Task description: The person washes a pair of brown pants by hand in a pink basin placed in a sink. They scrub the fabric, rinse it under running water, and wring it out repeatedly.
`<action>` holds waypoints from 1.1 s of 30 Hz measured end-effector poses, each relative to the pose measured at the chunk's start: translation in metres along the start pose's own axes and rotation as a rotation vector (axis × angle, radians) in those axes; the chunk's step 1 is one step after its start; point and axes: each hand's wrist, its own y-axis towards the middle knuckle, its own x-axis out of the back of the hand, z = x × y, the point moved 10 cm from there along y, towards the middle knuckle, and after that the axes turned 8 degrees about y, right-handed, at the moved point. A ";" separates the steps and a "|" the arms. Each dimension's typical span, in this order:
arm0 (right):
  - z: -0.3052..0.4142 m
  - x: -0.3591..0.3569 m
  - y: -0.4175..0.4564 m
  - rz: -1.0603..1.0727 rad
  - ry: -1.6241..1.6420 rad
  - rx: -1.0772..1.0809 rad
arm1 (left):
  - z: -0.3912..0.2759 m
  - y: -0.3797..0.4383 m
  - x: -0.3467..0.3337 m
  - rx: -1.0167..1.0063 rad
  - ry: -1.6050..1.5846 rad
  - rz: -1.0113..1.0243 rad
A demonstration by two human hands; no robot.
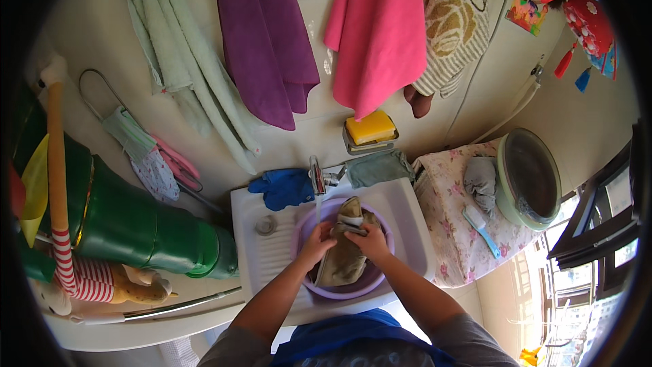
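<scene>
A purple plastic basin [340,294] sits in a white laundry sink [415,214] with a ribbed washboard side. In the basin lies a khaki-brown cloth item [346,262], perhaps a bag or shoe; its exact kind cannot be told. My right hand [373,242] grips its upper part. My left hand [318,244] is at the left side of the item, fingers bent, close to a thin stream of water falling from the chrome faucet [317,176]. Whether the left fingers hold the fabric is unclear.
A blue cloth [282,188] and a grey-green cloth [379,168] flank the faucet. Above is yellow soap [370,127] in a dish. Towels hang over the sink, among them a pink one [382,35]. At right, a floral-covered surface [448,234] bears a brush [481,232] and a green basin [504,183].
</scene>
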 end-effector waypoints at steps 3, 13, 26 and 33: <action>-0.003 -0.050 0.020 0.196 -0.221 0.093 | -0.039 -0.001 0.016 0.111 -0.100 -0.140; -0.092 -0.083 0.047 0.165 0.164 -0.108 | 0.019 -0.009 0.060 0.307 -0.088 -0.237; -0.114 -0.106 0.065 0.178 0.215 -0.078 | 0.040 0.000 0.111 0.280 -0.224 -0.424; -0.155 -0.052 0.004 0.145 -0.215 -0.266 | 0.014 -0.035 0.126 0.192 -0.612 -0.554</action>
